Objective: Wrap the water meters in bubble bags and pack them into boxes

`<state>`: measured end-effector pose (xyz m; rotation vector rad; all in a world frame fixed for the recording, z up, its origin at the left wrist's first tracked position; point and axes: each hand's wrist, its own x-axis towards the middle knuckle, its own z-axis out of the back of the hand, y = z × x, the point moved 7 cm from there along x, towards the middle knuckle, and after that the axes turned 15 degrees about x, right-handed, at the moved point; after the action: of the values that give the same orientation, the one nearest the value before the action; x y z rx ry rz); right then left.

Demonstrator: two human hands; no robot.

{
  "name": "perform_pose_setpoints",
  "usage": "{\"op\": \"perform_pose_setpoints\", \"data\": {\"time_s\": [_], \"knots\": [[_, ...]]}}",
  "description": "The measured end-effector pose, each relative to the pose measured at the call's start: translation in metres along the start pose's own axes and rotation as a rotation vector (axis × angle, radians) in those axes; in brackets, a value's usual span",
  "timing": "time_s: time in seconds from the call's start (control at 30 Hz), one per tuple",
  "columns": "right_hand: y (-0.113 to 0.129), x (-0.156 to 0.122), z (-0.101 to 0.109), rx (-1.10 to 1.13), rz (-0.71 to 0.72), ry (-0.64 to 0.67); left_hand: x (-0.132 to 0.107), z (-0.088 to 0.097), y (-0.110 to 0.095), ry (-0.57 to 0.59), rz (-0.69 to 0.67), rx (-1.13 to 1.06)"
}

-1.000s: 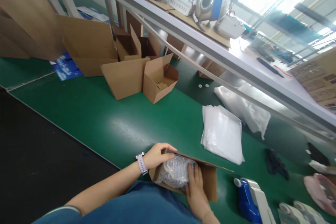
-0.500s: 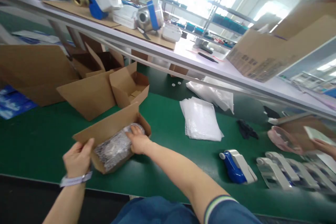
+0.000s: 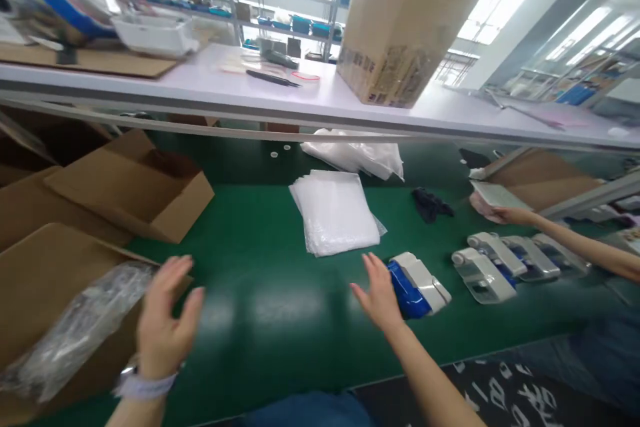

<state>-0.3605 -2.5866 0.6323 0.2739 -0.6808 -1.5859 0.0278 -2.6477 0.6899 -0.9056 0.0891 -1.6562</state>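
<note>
Well left of the stack of white plastic pouches (image 3: 337, 210), on its near side, a cardboard carton (image 3: 37, 260) with a raised flap holds a bubble-wrapped package (image 3: 85, 323). Another flapped carton (image 3: 127, 180) stands left of the stack. The left hand (image 3: 163, 327), nearer the wearer than the stack and to its left, is raised at the first carton's right edge, fingers extended, thumb apart, grasping nothing; whether it brushes the cardboard I cannot tell. Just in front of the stack's right side, the right hand (image 3: 380, 297) reaches forward, fingers and thumb spread, its grasp empty. Right beside it, right of the stack and nearer the wearer, lies a blue-and-white device (image 3: 417, 285); contact between them is unclear. Farther right of the stack, a co-worker's hand (image 3: 510, 215) reaches in beyond a row of similar devices (image 3: 485, 275).
</note>
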Motion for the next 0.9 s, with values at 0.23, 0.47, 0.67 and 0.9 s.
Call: {"op": "perform_pose_setpoints", "data": {"time_s": [0.23,0.47,0.67,0.9], "knots": [[-0.218,-0.031,0.089,-0.207,-0.715,0.008,0.034,-0.264,-0.211,0.673,-0.498,-0.075],[-0.222,-0.021,0.08,-0.048,-0.643,0.144,-0.055,-0.363,-0.291,1.34,0.102,-0.435],[-0.122,-0.056,0.061,0.148,-0.076,0.199,-0.146,-0.351,-0.275,1.088,0.737,-0.65],[-0.107,-0.075,0.069,0.379,0.124,0.101,-0.18,-0.327,-0.259,1.076,0.893,-0.868]]}}
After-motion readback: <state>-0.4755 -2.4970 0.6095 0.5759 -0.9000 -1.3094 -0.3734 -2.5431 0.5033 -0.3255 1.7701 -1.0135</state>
